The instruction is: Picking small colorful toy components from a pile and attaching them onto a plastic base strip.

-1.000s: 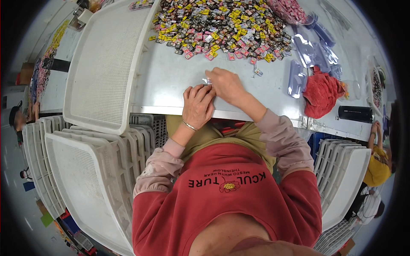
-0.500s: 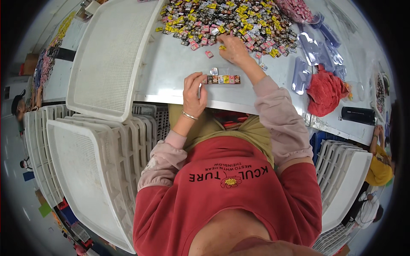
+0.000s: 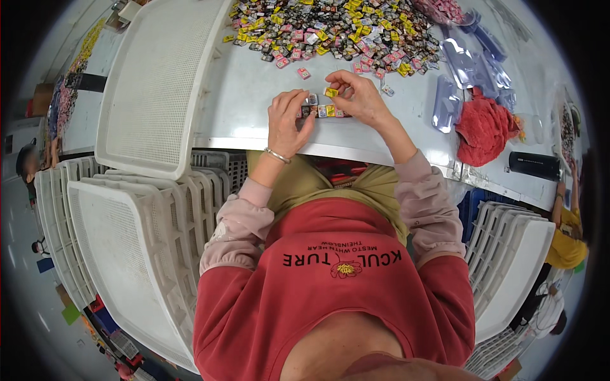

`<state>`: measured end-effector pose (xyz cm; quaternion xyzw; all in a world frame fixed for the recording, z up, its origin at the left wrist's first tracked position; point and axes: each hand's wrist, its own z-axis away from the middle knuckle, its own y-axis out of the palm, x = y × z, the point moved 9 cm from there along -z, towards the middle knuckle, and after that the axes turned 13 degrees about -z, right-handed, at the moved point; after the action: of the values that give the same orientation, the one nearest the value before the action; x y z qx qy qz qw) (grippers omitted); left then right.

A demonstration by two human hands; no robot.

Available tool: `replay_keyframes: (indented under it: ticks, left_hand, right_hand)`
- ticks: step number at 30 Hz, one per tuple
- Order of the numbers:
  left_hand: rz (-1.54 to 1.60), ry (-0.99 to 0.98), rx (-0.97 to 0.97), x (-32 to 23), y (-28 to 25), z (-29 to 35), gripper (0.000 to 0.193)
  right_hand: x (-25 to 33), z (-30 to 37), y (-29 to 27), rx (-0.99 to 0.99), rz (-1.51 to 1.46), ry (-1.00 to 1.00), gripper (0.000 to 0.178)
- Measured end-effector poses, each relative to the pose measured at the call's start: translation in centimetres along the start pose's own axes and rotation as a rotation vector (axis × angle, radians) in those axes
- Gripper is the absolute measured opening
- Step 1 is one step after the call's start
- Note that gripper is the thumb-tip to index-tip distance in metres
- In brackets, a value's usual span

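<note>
Close to the table's front edge lies a clear plastic tray with a row of small, colourful, square wrapped pieces (image 3: 323,111). My left hand (image 3: 286,124) is closed round the left end of the row, thumb at the near side and fingers at the far side. Between the thumb and fingertips of my right hand (image 3: 365,101) is a small yellow wrapped piece (image 3: 331,93), held just above the row. A grey-and-white piece (image 3: 312,99) sits behind the row beside my left fingertips. Part of the tray is hidden by both hands.
A large pile of mixed pieces (image 3: 343,32) covers the table's far side, with a stray pink piece (image 3: 304,73) before it. White mesh trays (image 3: 159,82) stand left. Right are clear plastic trays (image 3: 447,105), a red cloth (image 3: 486,130) and a black cylinder (image 3: 534,166).
My right hand has come back from the pile's near edge toward the row, carrying the yellow piece. My left hand has shifted slightly and its fingers now cover more of the row's left end.
</note>
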<state>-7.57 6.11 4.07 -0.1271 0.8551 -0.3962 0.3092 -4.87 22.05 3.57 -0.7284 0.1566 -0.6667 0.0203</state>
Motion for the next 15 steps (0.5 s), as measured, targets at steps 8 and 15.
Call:
replay_keyframes:
  ticks: [8, 15]
  left_hand:
    - [-0.056, 0.045, -0.004, 0.0, 0.5, 0.5, 0.042]
    - [-0.077, 0.098, 0.018, -1.2, 0.2, 0.4, 0.036]
  right_hand:
    - [0.2, -0.7, 0.9, 0.142, 0.032, -0.072, 0.029]
    - [0.7, -2.1, 2.4, 0.355, 0.3, -0.161, 0.03]
